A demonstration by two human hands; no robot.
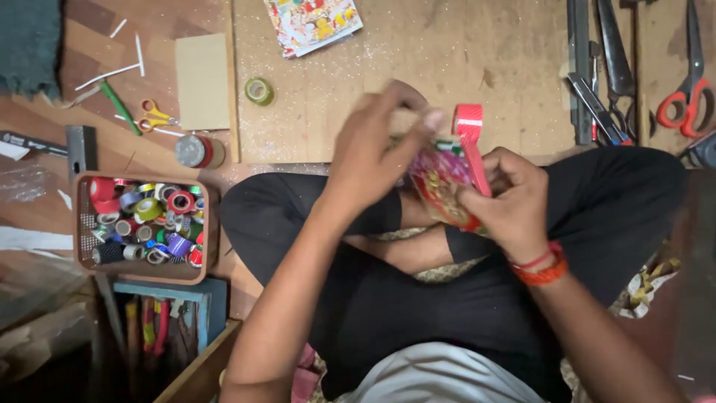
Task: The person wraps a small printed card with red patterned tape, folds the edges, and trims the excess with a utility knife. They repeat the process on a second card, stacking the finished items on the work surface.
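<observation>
Both hands over my lap: right hand [507,205] grips patterned packet [440,186] steady, left hand [377,145] fingers pinch red tape [470,130] onto its edge

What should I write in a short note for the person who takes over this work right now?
Left hand: pinches the top edge of the colourful card, above the lap.
Right hand: grips the card from the side, with the red tape roll at its top.
Nearby: basket of tape rolls on the left, green tape roll on the board, red scissors at the top right.
Done: red tape seems laid along one card edge.
Left: other edges look untaped; unclear.
</observation>
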